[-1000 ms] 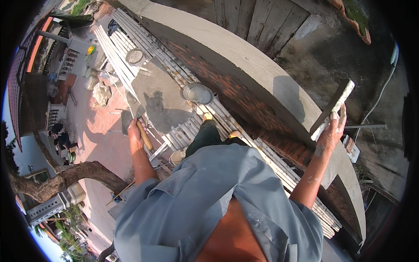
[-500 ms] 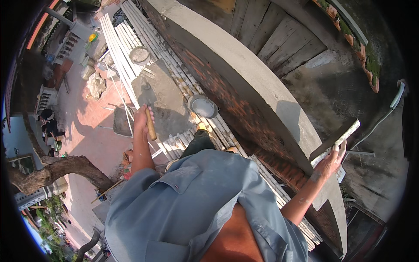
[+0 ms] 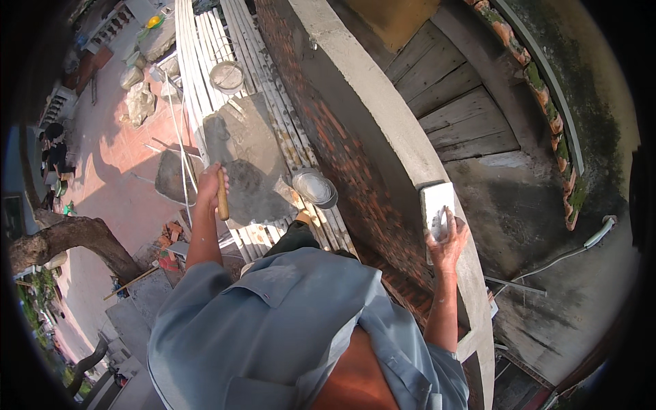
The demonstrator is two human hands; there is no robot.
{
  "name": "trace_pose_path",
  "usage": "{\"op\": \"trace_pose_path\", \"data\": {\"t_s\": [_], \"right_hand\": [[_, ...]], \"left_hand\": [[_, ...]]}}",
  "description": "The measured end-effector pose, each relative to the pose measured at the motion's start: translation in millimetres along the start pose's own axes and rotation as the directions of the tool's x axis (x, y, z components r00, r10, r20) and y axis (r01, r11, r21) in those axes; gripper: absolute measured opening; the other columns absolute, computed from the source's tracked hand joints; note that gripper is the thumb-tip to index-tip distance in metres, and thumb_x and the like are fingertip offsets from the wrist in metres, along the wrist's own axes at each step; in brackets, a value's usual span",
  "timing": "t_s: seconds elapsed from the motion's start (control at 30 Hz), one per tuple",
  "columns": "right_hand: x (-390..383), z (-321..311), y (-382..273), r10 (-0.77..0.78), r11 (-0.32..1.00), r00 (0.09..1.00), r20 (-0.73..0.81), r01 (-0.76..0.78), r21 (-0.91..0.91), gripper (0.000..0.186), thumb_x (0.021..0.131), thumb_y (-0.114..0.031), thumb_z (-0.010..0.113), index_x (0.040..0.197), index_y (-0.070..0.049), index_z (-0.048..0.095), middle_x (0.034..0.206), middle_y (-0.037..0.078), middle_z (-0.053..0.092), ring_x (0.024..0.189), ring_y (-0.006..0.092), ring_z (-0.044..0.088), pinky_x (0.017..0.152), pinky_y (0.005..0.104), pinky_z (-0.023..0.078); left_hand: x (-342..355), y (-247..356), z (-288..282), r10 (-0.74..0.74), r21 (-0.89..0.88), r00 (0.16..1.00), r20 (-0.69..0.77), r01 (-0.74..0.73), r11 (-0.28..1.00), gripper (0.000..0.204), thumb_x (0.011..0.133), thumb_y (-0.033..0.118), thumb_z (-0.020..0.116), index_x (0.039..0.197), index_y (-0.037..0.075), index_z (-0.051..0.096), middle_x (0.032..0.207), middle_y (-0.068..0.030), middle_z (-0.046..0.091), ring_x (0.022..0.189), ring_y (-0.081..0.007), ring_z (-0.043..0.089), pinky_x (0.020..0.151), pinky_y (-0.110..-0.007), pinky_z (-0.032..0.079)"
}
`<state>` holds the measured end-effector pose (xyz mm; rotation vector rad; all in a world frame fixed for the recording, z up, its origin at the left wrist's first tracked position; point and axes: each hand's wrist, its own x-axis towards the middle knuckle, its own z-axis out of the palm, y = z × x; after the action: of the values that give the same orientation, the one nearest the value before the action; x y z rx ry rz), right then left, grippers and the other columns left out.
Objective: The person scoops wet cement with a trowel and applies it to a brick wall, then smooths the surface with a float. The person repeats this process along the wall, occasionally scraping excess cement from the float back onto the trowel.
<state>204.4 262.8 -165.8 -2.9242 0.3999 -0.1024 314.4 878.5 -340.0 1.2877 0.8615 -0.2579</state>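
My left hand [image 3: 209, 184] is closed round the wooden handle [image 3: 223, 196] of a trowel. Its grey blade [image 3: 217, 135] reaches over a board [image 3: 263, 130] that carries wet mortar [image 3: 242, 181]. On the right, my right hand [image 3: 447, 242] grips a pale plastering float [image 3: 435, 199] from above. The float lies along the grey top of a curved wall [image 3: 383, 92], its underside hidden. Between my hands, beside the board, stands a bucket [image 3: 315, 187] with grey residue inside.
Long pale poles [image 3: 188, 61] form the platform along the brick face [image 3: 335, 133] of the wall. A second bucket [image 3: 227, 77] stands farther off. Lower down at left are a tub [image 3: 171, 179], a tree trunk [image 3: 82, 239] and broken bricks [image 3: 169, 234]. Boards [image 3: 451, 89] lie beyond the wall.
My right hand has brought the float left from the wall's outer side, where it was tilted up, onto the wall top. My left hand still holds the trowel. The view has shifted somewhat.
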Motion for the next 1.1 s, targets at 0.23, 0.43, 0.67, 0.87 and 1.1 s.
{"op": "trace_pose_path", "data": {"t_s": [0.23,0.43,0.67,0.87,1.1], "right_hand": [[99.6,35.3,-95.3,-0.167,0.984,0.986,0.009,0.168,-0.064,0.082,0.069,-0.029,0.09,0.146,-0.021,0.064,0.136,0.022,0.05,0.126,0.0406,0.048,0.11,0.0528,0.041],[186.4,56.6,-163.2,-0.28,0.957,0.96,-0.006,0.279,-0.075,0.082,0.071,-0.035,0.091,0.147,-0.024,0.063,0.135,0.021,0.051,0.127,0.04,0.048,0.107,0.0546,0.039],[251.4,69.6,-217.9,-0.344,0.932,0.939,0.025,0.345,-0.114,0.08,0.074,-0.044,0.09,0.147,-0.027,0.063,0.135,0.02,0.052,0.129,0.0377,0.047,0.106,0.0547,0.04],[279.3,82.7,-245.7,-0.351,0.928,0.935,0.047,0.354,-0.112,0.077,0.077,-0.046,0.088,0.147,-0.03,0.062,0.135,0.017,0.053,0.129,0.0367,0.048,0.107,0.0547,0.04],[276.5,77.9,-244.8,-0.351,0.927,0.935,0.054,0.355,-0.122,0.075,0.078,-0.044,0.087,0.147,-0.03,0.062,0.135,0.016,0.052,0.132,0.0364,0.048,0.109,0.0543,0.04]], "left_hand": [[12.8,-20.5,-47.0,-0.041,-0.1,0.998,-0.05,0.036,0.994,0.031,0.107,0.038,0.051,0.094,0.011,0.059,0.07,-0.0033,0.059,0.052,-0.0158,0.056,0.046,-0.033,0.047],[-9.1,-45.2,-78.4,-0.075,-0.098,0.988,-0.137,0.062,0.993,0.031,0.107,0.038,0.05,0.093,0.011,0.058,0.07,-0.0036,0.058,0.051,-0.0161,0.055,0.045,-0.032,0.046],[-51.1,-60.9,-97.4,-0.141,-0.218,0.96,-0.241,0.088,0.972,0.03,0.108,0.037,0.049,0.093,0.012,0.056,0.068,-0.0019,0.056,0.051,-0.0153,0.054,0.044,-0.032,0.045],[-81.5,-74.5,-91.6,-0.081,-0.217,0.965,-0.249,0.026,0.976,0.029,0.107,0.036,0.051,0.094,0.011,0.059,0.07,-0.002,0.057,0.051,-0.0143,0.054,0.044,-0.031,0.044],[-106.9,-81.6,-79.1,-0.088,-0.251,0.952,-0.293,0.013,0.968,0.029,0.107,0.034,0.051,0.093,0.011,0.061,0.071,-0.0015,0.058,0.052,-0.0139,0.054,0.045,-0.032,0.045]]}}
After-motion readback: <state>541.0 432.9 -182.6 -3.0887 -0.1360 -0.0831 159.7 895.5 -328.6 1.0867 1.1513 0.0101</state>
